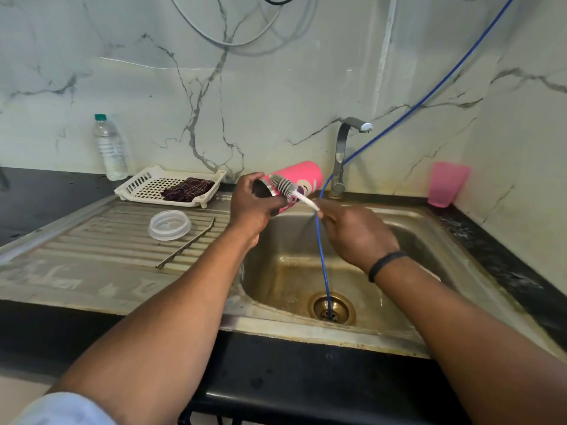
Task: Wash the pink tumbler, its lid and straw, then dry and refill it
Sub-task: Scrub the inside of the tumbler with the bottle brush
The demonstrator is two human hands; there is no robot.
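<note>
The pink metal tumbler (302,179) was gripped sideways over the steel sink (408,219) by the left hand (251,200); the grey-bristled bottle brush (283,186) was held at its mouth by the right hand (352,231). Scrubbing step judged; brush insertion needed next.

A black stone countertop (46,194) carries an inset stainless-steel sink unit whose ribbed drainboard (101,240) lies to the left of the basin (306,271). On the drainboard rest a clear plastic lid (169,225), a bent metal straw (187,244) just to its right, and, toward the wall, a white slotted tray (144,182) holding a dark checked cloth (187,189). A capped clear water bottle (109,147) stands on the countertop behind the tray, and a pink plastic cup (446,184) stands at the far right corner beside the basin.
</note>
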